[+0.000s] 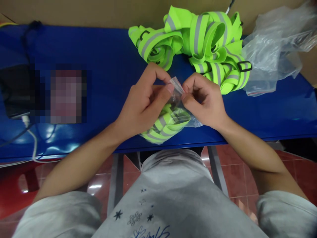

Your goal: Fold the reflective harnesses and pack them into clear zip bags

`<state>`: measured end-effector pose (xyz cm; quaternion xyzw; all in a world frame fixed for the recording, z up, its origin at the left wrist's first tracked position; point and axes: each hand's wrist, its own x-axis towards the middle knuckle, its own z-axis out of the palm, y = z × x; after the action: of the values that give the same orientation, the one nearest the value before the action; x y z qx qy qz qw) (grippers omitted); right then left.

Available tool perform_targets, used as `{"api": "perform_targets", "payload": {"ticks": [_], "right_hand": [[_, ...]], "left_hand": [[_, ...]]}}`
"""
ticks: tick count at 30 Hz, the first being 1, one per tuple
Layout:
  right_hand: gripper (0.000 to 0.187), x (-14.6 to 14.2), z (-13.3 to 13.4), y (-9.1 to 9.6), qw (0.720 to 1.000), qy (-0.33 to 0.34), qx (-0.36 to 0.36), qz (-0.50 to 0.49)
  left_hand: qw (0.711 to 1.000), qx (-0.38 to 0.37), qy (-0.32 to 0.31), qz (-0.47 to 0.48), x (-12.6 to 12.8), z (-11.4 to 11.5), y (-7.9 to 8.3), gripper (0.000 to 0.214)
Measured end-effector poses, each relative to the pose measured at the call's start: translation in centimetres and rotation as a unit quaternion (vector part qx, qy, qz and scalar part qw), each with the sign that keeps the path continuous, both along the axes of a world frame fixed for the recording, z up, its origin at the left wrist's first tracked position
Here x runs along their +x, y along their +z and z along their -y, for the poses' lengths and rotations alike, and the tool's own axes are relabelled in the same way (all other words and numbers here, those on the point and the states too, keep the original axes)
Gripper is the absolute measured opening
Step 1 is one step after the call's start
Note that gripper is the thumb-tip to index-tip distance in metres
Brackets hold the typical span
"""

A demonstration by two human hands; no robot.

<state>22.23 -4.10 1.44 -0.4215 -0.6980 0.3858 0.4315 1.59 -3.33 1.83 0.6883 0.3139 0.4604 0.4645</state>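
A clear plastic bag (178,114) with a folded neon-yellow reflective strap (162,127) inside lies at the table's front edge. Thumb and finger of my left hand (146,100) pinch one side of its top edge. On the other side, my right hand (204,99) pinches the same edge, close to the left fingertips. Just beyond both hands sits a heap of loose neon-yellow reflective straps (198,36) with grey stripes and black buckles. My palms hide part of the bag.
Several crumpled clear plastic bags (267,49) lie at the right, beside the strap heap. On the left are a dark phone-like device (16,89) with a white cable (34,142) and a blurred-out rectangle (66,96). A cardboard wall (86,13) borders the blue tabletop (104,66) at the back.
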Motion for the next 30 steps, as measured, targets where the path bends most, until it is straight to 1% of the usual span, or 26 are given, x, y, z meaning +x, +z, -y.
{"api": "perform_targets", "payload": {"ticks": [6, 10, 13, 16, 20, 24, 27, 30], "right_hand": [[0.03, -0.34, 0.33, 0.03, 1.0, -0.026, 0.01, 0.008], [0.028, -0.31, 0.4, 0.09, 0.999, -0.026, 0.025, 0.01], [0.028, -0.28, 0.45, 0.13, 0.999, -0.023, 0.024, 0.013], [0.029, -0.36, 0.55, 0.15, 0.999, -0.027, 0.023, 0.019], [0.029, -0.54, 0.76, 0.12, 0.999, -0.03, 0.029, 0.021], [0.029, -0.65, 0.86, 0.31, 0.998, -0.019, 0.051, 0.018], [0.031, -0.6, 0.87, 0.58, 0.997, -0.005, 0.073, 0.001], [0.028, -0.5, 0.82, 0.62, 0.997, 0.002, 0.074, -0.001]], "left_hand": [[0.999, 0.011, -0.015, -0.03, 0.13, 0.05, 0.34, 0.013], [0.999, 0.038, -0.034, -0.016, 0.27, 0.0, 0.08, 0.012], [0.999, 0.04, -0.022, -0.006, 0.43, 0.15, 0.02, 0.013], [0.999, 0.053, -0.006, -0.001, 0.51, 0.49, 0.33, 0.011], [0.997, 0.049, 0.02, -0.058, 0.39, 0.73, 0.81, 0.01], [0.994, 0.092, 0.014, -0.06, 0.29, 0.54, 0.7, 0.012], [0.996, 0.066, 0.017, -0.057, 0.38, 0.49, 0.44, 0.014], [0.997, 0.064, 0.016, -0.049, 0.42, 0.53, 0.43, 0.021]]}}
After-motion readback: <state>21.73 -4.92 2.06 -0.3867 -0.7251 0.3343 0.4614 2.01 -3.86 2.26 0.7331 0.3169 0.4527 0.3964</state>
